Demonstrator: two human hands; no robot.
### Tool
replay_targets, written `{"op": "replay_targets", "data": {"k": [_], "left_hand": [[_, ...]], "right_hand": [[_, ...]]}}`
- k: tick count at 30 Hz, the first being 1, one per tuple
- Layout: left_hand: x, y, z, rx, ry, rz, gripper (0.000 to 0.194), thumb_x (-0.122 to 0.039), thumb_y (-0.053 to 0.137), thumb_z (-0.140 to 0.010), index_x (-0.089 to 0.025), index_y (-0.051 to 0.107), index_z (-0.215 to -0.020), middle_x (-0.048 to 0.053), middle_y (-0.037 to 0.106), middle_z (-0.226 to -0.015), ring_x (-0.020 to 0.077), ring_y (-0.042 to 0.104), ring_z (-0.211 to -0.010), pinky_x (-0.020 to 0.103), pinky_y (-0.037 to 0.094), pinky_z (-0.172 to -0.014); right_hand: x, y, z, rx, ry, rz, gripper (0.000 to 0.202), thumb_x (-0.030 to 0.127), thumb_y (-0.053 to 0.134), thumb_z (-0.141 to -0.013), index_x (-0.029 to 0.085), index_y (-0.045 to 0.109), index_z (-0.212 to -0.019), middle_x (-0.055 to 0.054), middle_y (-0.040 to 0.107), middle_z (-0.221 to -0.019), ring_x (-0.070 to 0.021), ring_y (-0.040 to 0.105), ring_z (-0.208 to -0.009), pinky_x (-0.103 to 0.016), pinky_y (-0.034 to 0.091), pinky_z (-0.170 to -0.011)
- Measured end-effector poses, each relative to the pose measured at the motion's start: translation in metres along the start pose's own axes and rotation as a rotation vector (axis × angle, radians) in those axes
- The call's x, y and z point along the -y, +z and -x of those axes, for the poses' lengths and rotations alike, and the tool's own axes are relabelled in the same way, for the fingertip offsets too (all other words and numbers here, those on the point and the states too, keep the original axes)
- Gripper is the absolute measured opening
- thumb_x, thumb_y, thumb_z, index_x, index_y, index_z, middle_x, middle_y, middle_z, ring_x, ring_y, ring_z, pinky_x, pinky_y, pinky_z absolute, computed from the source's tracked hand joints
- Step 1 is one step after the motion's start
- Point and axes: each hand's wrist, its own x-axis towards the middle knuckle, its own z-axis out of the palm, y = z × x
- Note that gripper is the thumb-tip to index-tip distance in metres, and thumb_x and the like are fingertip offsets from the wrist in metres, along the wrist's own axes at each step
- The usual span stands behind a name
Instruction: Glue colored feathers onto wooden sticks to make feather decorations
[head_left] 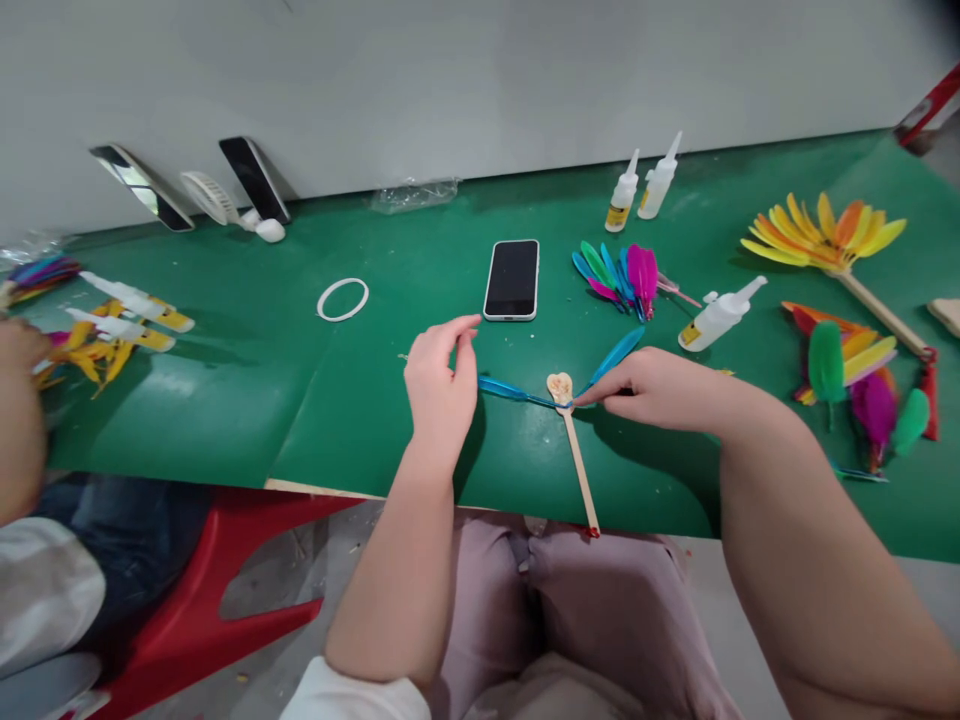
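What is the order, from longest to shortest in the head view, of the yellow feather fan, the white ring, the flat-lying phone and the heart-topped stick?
1. Yellow feather fan, including handle
2. Heart-topped stick
3. Flat-lying phone
4. White ring, not far behind the phone

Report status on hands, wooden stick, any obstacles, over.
Left hand beside one blue feather, grip unclear. Right hand, fingers at head of wooden stick. Phone beyond, apart from stick.
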Motion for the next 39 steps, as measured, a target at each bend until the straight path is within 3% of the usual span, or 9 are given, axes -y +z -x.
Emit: {"op": "replay_targets", "data": {"k": [4, 10, 14, 17, 23, 27, 29, 32, 39], "left_hand": [[-0.012, -0.001, 0.012, -0.005, -0.014, -0.095, 0.023, -0.02, 0.043, -0.087, -0.017, 0.064, -0.097, 0.003, 0.069, -0.088, 0.0144, 0.061, -0.076, 0.029, 0.046, -0.074], [-0.056, 0.004, 0.067, 0.413, 0.242, -0.019, 0.022, -0.022, 0.047, -0.085, -0.021, 0.065, -0.097, 0.0, 0.071, -0.077, 0.0146, 0.064, -0.066, 0.027, 0.047, -0.063], [-0.061, 0.002, 0.087, 0.481, 0.234, 0.022, 0.024, -0.021, 0.045, -0.087, -0.019, 0.063, -0.103, 0.001, 0.069, -0.073, 0.014, 0.063, -0.063, 0.026, 0.047, -0.06], [-0.059, 0.0, 0.088, 0.463, 0.183, -0.041, 0.025, -0.021, 0.043, -0.088, -0.018, 0.064, -0.103, 0.001, 0.066, -0.07, 0.015, 0.061, -0.065, 0.027, 0.047, -0.061], [-0.038, -0.006, 0.078, 0.381, 0.063, -0.013, 0.022, -0.02, 0.046, -0.087, -0.019, 0.066, -0.097, 0.004, 0.065, -0.082, 0.0159, 0.057, -0.079, 0.03, 0.047, -0.073], [0.003, -0.014, 0.057, 0.17, -0.225, 0.042, 0.025, -0.023, 0.052, -0.083, -0.021, 0.062, -0.105, 0.007, 0.062, -0.103, 0.019, 0.056, -0.095, 0.034, 0.047, -0.078], [0.02, -0.017, 0.044, 0.152, -0.375, 0.144, 0.037, -0.028, 0.056, -0.081, -0.022, 0.054, -0.118, 0.008, 0.059, -0.114, 0.0195, 0.055, -0.101, 0.034, 0.046, -0.079], [0.032, -0.018, 0.027, 0.277, -0.488, 0.284, 0.051, -0.033, 0.059, -0.078, -0.022, 0.045, -0.126, 0.008, 0.062, -0.109, 0.019, 0.056, -0.098, 0.034, 0.044, -0.079], [0.027, -0.013, 0.008, 0.561, -0.495, 0.408, 0.056, -0.033, 0.064, -0.073, -0.024, 0.045, -0.125, 0.003, 0.066, -0.088, 0.0135, 0.058, -0.071, 0.029, 0.044, -0.066]], "right_hand": [[0.004, -0.003, 0.002, -0.129, 0.021, -0.043, 0.036, 0.014, 0.042, -0.074, 0.028, 0.072, -0.088, 0.005, 0.071, -0.079, -0.0104, 0.06, -0.063, -0.022, 0.043, -0.058], [0.017, -0.006, 0.017, -0.718, 0.241, -0.111, 0.03, 0.023, 0.042, -0.082, 0.024, 0.069, -0.094, 0.001, 0.059, -0.055, -0.0099, 0.045, -0.045, -0.023, 0.035, -0.045], [0.022, 0.022, 0.027, -0.877, 0.27, -0.138, 0.028, 0.029, 0.044, -0.084, 0.023, 0.067, -0.099, 0.002, 0.057, -0.055, -0.0087, 0.042, -0.043, -0.023, 0.035, -0.044], [0.022, 0.055, 0.029, -0.974, 0.218, -0.114, 0.024, 0.025, 0.049, -0.083, 0.022, 0.067, -0.098, 0.0, 0.063, -0.068, -0.0092, 0.051, -0.052, -0.022, 0.043, -0.051], [0.026, 0.094, 0.019, -0.989, 0.028, 0.155, 0.03, 0.009, 0.047, -0.079, 0.015, 0.067, -0.1, -0.008, 0.063, -0.09, -0.0197, 0.054, -0.086, -0.037, 0.048, -0.078], [0.027, 0.096, 0.016, -0.939, -0.051, 0.23, 0.031, 0.005, 0.049, -0.076, 0.012, 0.066, -0.101, -0.009, 0.065, -0.098, -0.0242, 0.051, -0.1, -0.043, 0.045, -0.087], [0.027, 0.097, 0.017, -0.923, -0.053, 0.232, 0.03, 0.005, 0.049, -0.076, 0.011, 0.066, -0.101, -0.009, 0.065, -0.1, -0.0247, 0.051, -0.103, -0.044, 0.045, -0.089], [0.027, 0.1, 0.019, -0.905, -0.069, 0.221, 0.028, 0.006, 0.049, -0.077, 0.011, 0.066, -0.1, -0.008, 0.066, -0.101, -0.0239, 0.053, -0.104, -0.043, 0.045, -0.091], [0.03, 0.101, 0.018, -0.827, -0.079, 0.256, 0.025, 0.011, 0.052, -0.078, 0.013, 0.068, -0.097, -0.007, 0.067, -0.1, -0.0235, 0.055, -0.095, -0.042, 0.048, -0.083]]}}
